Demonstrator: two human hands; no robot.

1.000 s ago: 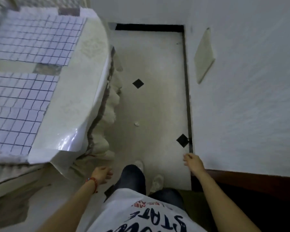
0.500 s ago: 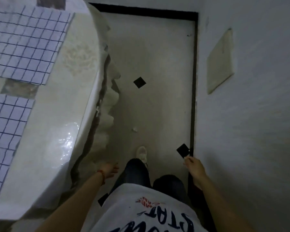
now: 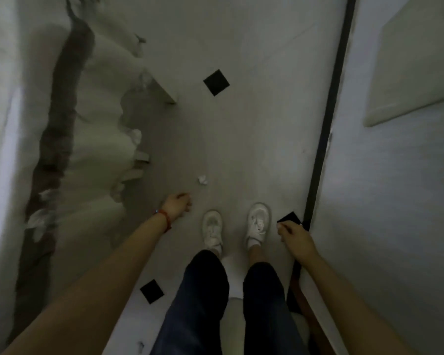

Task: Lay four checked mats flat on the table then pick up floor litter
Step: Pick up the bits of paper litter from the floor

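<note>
Floor strip point(image 3: 254, 139) is running up the middle of the frame, pretty narrow — draped counter cloth point(image 3: 98, 149) crowding the left edge, black baseboard line point(image 3: 328, 119) and wall point(image 3: 395, 201) closing the right. Crumpled white litter point(image 3: 202, 179) is lying on the floor at centre, just above the left hand point(image 3: 177, 205), not touching it. That hand's fingers are loosely curled, holding nothing; right hand point(image 3: 295, 238) is hanging relaxed by the black floor diamond point(image 3: 289, 218). Compared with half a second back, the checked mats are gone from view and both white shoes point(image 3: 212, 229) are showing — camera's tipping further down.
</note>
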